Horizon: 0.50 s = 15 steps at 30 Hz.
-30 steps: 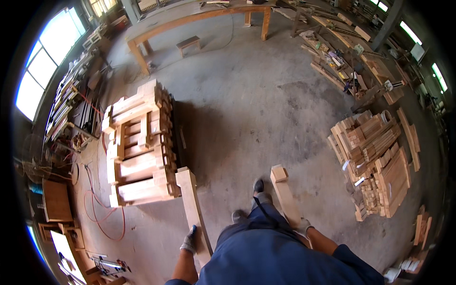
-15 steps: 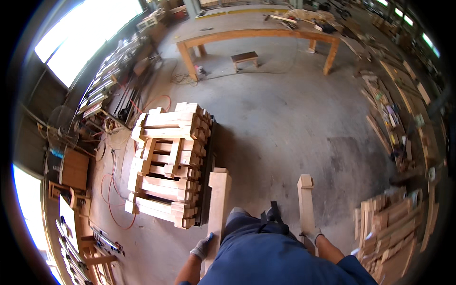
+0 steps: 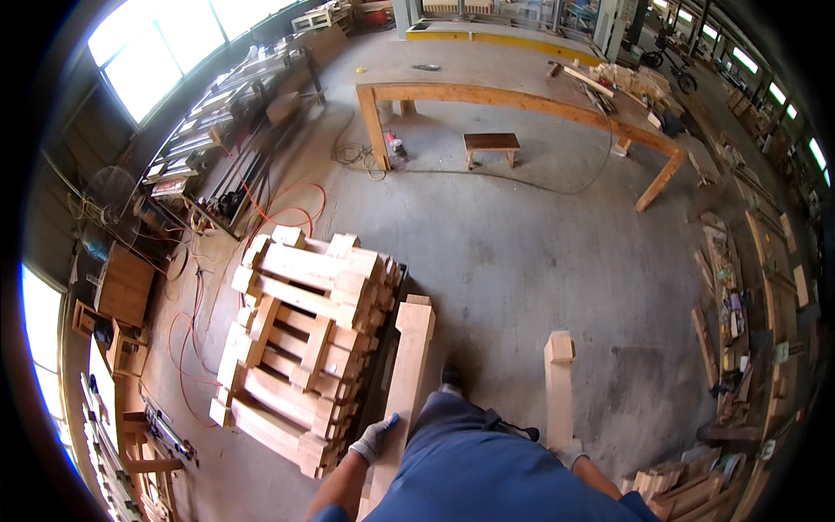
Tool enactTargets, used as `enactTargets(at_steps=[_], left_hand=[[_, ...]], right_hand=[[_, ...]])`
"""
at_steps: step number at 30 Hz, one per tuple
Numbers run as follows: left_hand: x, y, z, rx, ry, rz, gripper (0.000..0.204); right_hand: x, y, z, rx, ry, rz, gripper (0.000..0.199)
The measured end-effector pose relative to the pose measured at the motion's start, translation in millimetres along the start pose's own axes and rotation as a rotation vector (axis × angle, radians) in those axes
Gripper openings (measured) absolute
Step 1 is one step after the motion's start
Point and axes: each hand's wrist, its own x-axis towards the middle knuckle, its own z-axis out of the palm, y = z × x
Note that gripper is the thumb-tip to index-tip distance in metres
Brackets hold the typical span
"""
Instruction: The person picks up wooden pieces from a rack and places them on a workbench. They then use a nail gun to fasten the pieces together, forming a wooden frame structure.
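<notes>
- My left hand, gloved, is wrapped around the near end of a long squared timber pointing toward 12 o'clock.
- My right hand is mostly hidden behind a second timber; it seems to carry it, but I cannot tell how the fingers close.
- Both pieces look stiff and heavy with rough faces; I judge an end grip leaves the far ends swinging, so a mid-length hold would balance better.
- A stack of notched timbers sits at 10 o'clock, just beside the left piece.
- A long workbench and small stool stand at 12 o'clock.
</notes>
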Motion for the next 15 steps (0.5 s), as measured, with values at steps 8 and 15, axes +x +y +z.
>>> enactTargets(at_steps=[8, 15], left_hand=[[120.2, 13.9, 247.8, 0.761, 0.559, 0.421, 0.045], [207.8, 110.6, 278.7, -0.436, -0.036, -0.124, 0.026]], right_hand=[[99.8, -92.5, -33.4, -0.156, -0.061, 0.042, 0.07], [189.2, -244.3, -91.5, -0.131, -0.007, 0.007, 0.07]])
